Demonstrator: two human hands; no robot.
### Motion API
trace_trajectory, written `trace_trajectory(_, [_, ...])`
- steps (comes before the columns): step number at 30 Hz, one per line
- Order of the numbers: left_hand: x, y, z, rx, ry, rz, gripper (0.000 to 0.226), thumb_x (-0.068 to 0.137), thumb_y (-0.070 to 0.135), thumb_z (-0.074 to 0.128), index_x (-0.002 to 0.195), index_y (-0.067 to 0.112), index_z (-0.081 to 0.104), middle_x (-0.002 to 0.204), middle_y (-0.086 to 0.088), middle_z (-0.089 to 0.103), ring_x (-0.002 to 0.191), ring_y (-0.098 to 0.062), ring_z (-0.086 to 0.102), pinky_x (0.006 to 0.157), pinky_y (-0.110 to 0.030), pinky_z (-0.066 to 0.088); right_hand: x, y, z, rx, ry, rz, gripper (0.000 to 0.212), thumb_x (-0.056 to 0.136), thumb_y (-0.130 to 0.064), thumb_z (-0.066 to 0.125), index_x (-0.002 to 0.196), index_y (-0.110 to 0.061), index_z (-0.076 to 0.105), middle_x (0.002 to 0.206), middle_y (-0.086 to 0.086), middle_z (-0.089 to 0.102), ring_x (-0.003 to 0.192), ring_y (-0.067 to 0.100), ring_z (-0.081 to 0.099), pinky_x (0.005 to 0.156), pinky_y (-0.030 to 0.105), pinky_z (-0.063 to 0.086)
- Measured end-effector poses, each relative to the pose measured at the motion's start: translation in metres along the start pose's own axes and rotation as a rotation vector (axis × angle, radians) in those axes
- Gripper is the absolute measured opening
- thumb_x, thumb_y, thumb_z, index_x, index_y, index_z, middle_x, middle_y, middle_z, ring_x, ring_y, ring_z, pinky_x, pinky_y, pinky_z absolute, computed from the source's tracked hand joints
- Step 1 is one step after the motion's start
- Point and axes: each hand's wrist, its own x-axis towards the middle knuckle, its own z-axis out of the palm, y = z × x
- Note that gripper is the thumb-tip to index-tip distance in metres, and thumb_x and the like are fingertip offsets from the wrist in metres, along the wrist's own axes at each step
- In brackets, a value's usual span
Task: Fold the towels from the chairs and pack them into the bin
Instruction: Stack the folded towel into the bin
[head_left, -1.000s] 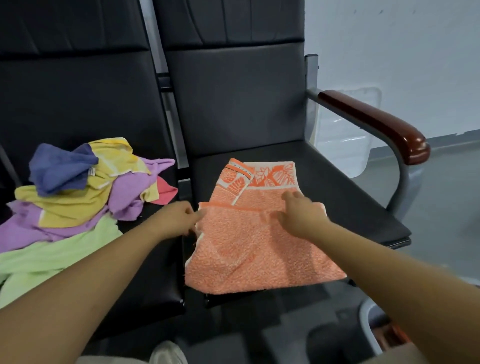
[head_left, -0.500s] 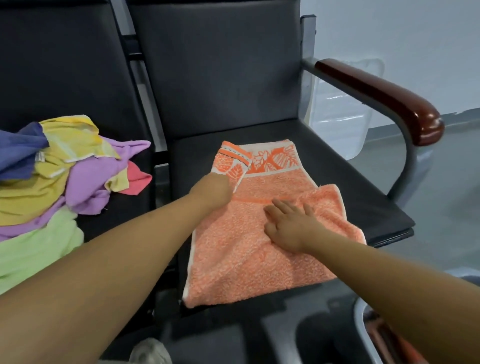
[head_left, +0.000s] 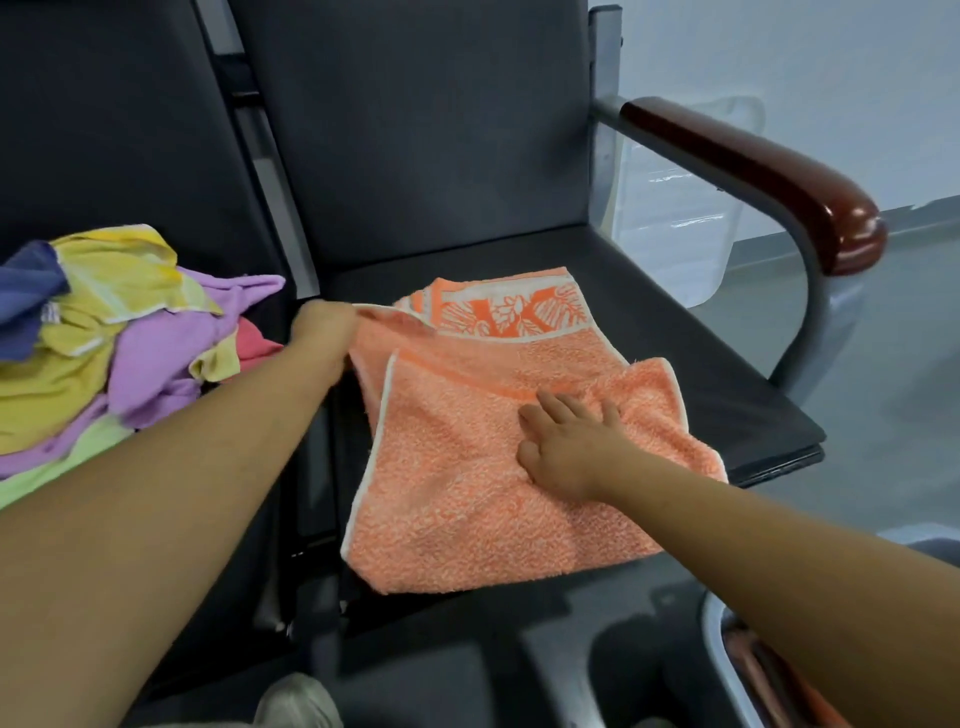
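Left of the orange towel (head_left: 467, 493), on the next chair, sits a heap of towels (head_left: 104, 338). They are yellow, purple, blue, pink and green, and all crumpled, so I think they have yet to be folded.

The left hand (head_left: 324, 332) is at the far left corner of the orange towel. It grips the edge there, with its fingers closed on the cloth, and a flap is lifted off the rest.

The orange towel lies on the chair seat (head_left: 701, 364). It is partly folded, and its near end hangs over the front of the seat.

The right hand (head_left: 566, 441) lies flat on the middle of the orange towel. Its fingers are straight and a little spread, pressing down.

Right of the orange towel is a brown armrest (head_left: 753, 176). Below and right of the towel, the rim of the bin (head_left: 719, 654) peeks in. Something orange is inside, but I cannot tell what.

Here is what could go wrong:
- **Crooked fold:** If the left hand tugs hard while the right hand presses, the cloth may bunch up.
- **Towel on the floor:** If the right hand lifts too soon, the hanging end may pull the towel off the seat.
- **Knocked heap:** The left arm is close to the heap and could knock a towel off.
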Motion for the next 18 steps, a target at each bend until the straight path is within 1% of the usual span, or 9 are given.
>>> trace_trajectory(2, [0.000, -0.017, -0.013, -0.284, -0.112, -0.125, 0.045, 0.098, -0.005, 0.036, 0.066, 0.008, 0.066, 0.056, -0.004, 0.062, 0.061, -0.022, 0.055, 0.058, -0.024, 0.044, -0.001, 0.000, 0.000, -0.003, -0.006, 0.000, 0.062, 0.103, -0.048, 0.017, 0.159, -0.025, 0.007, 0.168, 0.002, -0.006, 0.155, 0.023, -0.005, 0.118, 0.066, -0.003])
trace_trajectory(3, [0.002, -0.026, -0.016, -0.314, -0.094, -0.177, 0.041, 0.097, -0.005, 0.039, 0.067, 0.010, 0.063, 0.051, -0.003, 0.061, 0.054, -0.020, 0.055, 0.050, -0.023, 0.048, -0.001, 0.000, 0.000, -0.002, -0.010, 0.001, 0.062, 0.103, -0.048, 0.017, 0.160, -0.025, 0.007, 0.168, 0.002, -0.007, 0.155, 0.023, -0.005, 0.118, 0.067, -0.003])
trace_trajectory(5, [0.007, -0.034, -0.018, -0.086, -0.003, -0.102, 0.010, 0.094, 0.005, 0.052, 0.087, 0.005, 0.059, 0.075, -0.011, 0.068, 0.061, -0.023, 0.064, 0.043, -0.026, 0.052, -0.001, -0.001, 0.000, 0.003, -0.013, 0.006, 0.062, 0.103, -0.047, 0.017, 0.160, -0.024, 0.007, 0.168, 0.003, -0.007, 0.155, 0.023, -0.005, 0.118, 0.067, -0.003])
trace_trajectory(6, [0.010, -0.033, -0.019, 0.086, 0.049, 0.006, 0.012, 0.091, 0.013, 0.057, 0.098, 0.004, 0.058, 0.090, -0.012, 0.067, 0.073, -0.027, 0.066, 0.050, -0.030, 0.053, -0.001, -0.001, -0.001, 0.002, -0.012, 0.008, 0.062, 0.104, -0.047, 0.017, 0.160, -0.024, 0.007, 0.168, 0.003, -0.006, 0.155, 0.023, -0.005, 0.117, 0.067, -0.003])
trace_trajectory(8, [-0.002, -0.017, -0.016, 0.306, 0.092, 0.285, 0.018, 0.088, 0.016, 0.059, 0.104, 0.006, 0.057, 0.099, -0.008, 0.064, 0.089, -0.029, 0.061, 0.068, -0.033, 0.046, -0.002, -0.002, -0.002, 0.001, -0.018, 0.013, 0.062, 0.104, -0.047, 0.017, 0.160, -0.023, 0.007, 0.168, 0.003, -0.006, 0.155, 0.024, -0.004, 0.117, 0.068, -0.003])
trace_trajectory(10, [-0.018, -0.006, -0.007, 0.417, -0.039, 0.435, 0.012, 0.087, 0.016, 0.059, 0.098, 0.011, 0.059, 0.099, -0.006, 0.065, 0.086, -0.026, 0.061, 0.065, -0.032, 0.043, -0.002, -0.003, -0.002, -0.001, -0.023, 0.015, 0.062, 0.104, -0.047, 0.017, 0.160, -0.023, 0.006, 0.168, 0.004, -0.007, 0.155, 0.024, -0.005, 0.117, 0.068, -0.004])
trace_trajectory(13, [-0.028, -0.016, 0.012, 0.652, -0.243, 0.284, 0.040, 0.084, 0.027, 0.064, 0.115, 0.005, 0.054, 0.113, -0.017, 0.062, 0.085, -0.025, 0.061, 0.053, -0.028, 0.037, 0.000, -0.004, -0.002, 0.005, -0.027, 0.026, 0.062, 0.103, -0.047, 0.017, 0.160, -0.023, 0.005, 0.168, 0.004, -0.008, 0.155, 0.025, -0.006, 0.117, 0.068, -0.004])
trace_trajectory(15, [-0.031, -0.028, 0.012, 0.730, -0.259, 0.162, 0.054, 0.082, 0.033, 0.066, 0.122, 0.002, 0.049, 0.117, -0.020, 0.061, 0.093, -0.029, 0.062, 0.055, -0.028, 0.040, 0.001, -0.005, -0.003, 0.012, -0.034, 0.035, 0.063, 0.103, -0.048, 0.016, 0.160, -0.023, 0.004, 0.168, 0.004, -0.009, 0.155, 0.025, -0.007, 0.117, 0.069, -0.005])
trace_trajectory(18, [-0.041, -0.029, 0.001, 0.695, -0.308, 0.131, 0.027, 0.087, 0.022, 0.064, 0.103, 0.004, 0.053, 0.087, -0.012, 0.063, 0.067, -0.021, 0.058, 0.048, -0.025, 0.042, 0.005, -0.005, -0.004, 0.015, -0.042, 0.050, 0.063, 0.103, -0.048, 0.017, 0.160, -0.024, 0.004, 0.168, 0.004, -0.009, 0.155, 0.025, -0.007, 0.116, 0.069, -0.004])
